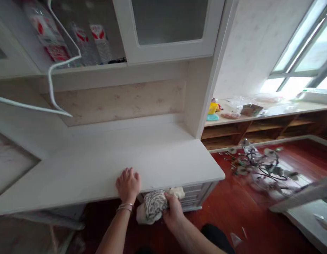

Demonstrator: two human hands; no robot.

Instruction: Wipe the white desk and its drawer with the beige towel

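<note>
My left hand [128,184] rests flat on the front edge of a white desk top [105,158], with a bracelet on its wrist. My right hand [174,211] is just below the desk edge and grips a crumpled patterned cloth [154,205], white and dark speckled. The cloth is pressed against the front of the white drawer unit [195,194] under the desk.
White wall cabinets hang above, with plastic bottles [81,42] on an open shelf and a white cable [54,70] dangling. To the right a wooden window bench [269,113] carries clutter. A tangled lamp fixture [258,165] lies on the red wooden floor.
</note>
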